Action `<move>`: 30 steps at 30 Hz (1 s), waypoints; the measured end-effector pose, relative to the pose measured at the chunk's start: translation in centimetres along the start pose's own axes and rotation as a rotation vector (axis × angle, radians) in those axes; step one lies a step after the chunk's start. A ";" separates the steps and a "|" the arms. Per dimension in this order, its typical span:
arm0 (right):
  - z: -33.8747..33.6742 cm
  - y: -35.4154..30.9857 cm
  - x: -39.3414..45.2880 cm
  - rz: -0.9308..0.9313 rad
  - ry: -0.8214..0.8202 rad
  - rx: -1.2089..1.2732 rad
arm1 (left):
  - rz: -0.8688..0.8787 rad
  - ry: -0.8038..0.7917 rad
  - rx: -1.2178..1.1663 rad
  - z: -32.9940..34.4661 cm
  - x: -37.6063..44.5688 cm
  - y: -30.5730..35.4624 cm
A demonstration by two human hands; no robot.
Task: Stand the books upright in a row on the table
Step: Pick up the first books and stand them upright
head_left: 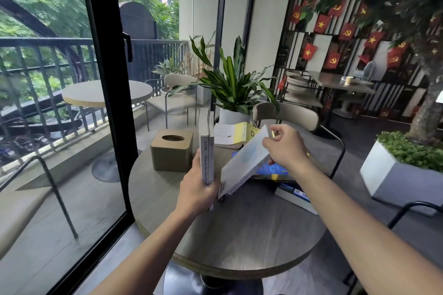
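Note:
Two thin grey books (206,143) stand upright side by side on the round table (239,235), spines toward me. My left hand (197,187) grips them near their lower end. My right hand (286,148) pinches the top edge of a white book (242,165), which leans tilted to the right of the upright pair, its lower corner on the table. Under and behind it lies a blue book (273,170). Another blue-and-white book (296,195) lies flat at the right. A yellow-and-white book (236,135) lies flat at the far side.
A tan tissue box (171,149) stands left of the upright books. A potted plant (233,93) and a chair (287,112) are behind the table. A glass door frame (107,93) runs along the left; a white planter (402,170) sits right.

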State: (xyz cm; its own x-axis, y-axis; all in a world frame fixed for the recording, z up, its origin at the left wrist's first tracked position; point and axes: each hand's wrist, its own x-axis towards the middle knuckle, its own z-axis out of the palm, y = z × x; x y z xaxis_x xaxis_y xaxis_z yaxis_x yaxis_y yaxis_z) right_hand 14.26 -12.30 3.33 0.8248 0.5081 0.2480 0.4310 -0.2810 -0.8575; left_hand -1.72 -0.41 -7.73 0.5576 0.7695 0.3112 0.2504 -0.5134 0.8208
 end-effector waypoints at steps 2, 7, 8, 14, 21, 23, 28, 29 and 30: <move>0.7 -1.2 -0.2 -0.076 -0.026 -0.065 | -0.007 -0.022 -0.021 0.1 0.2 0.0; 2.1 -2.8 -0.3 -0.158 -0.122 -0.111 | -0.048 -0.138 -0.084 0.2 0.8 1.0; 2.3 -3.1 -0.3 -0.172 -0.150 -0.103 | -0.040 -0.153 -0.084 0.2 0.9 1.1; 3.3 -3.5 -0.4 -0.257 -0.324 -0.078 | 0.009 -0.171 -0.025 0.7 1.3 1.5; 4.6 -3.2 -0.8 -0.337 -0.297 -0.156 | -0.008 -0.130 0.037 1.4 2.0 1.3; 5.0 -3.1 -0.7 -0.374 -0.276 -0.202 | -0.028 -0.115 0.046 1.6 2.2 1.2; 6.1 -3.4 -0.6 -0.440 -0.268 -0.302 | -0.043 -0.105 0.035 1.9 2.5 0.9; 6.3 -3.4 -0.6 -0.444 -0.261 -0.325 | -0.044 -0.103 0.033 2.0 2.5 0.8; 6.5 -3.5 -0.6 -0.444 -0.250 -0.346 | -0.041 -0.102 0.029 2.0 2.5 0.7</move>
State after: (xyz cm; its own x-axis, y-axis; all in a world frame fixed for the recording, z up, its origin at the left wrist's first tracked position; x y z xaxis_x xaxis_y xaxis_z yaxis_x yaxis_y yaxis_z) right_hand 9.89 -6.28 3.26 0.4463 0.8009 0.3991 0.8422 -0.2251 -0.4900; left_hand 1.44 0.38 -7.33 0.6237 0.7481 0.2265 0.2964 -0.4945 0.8171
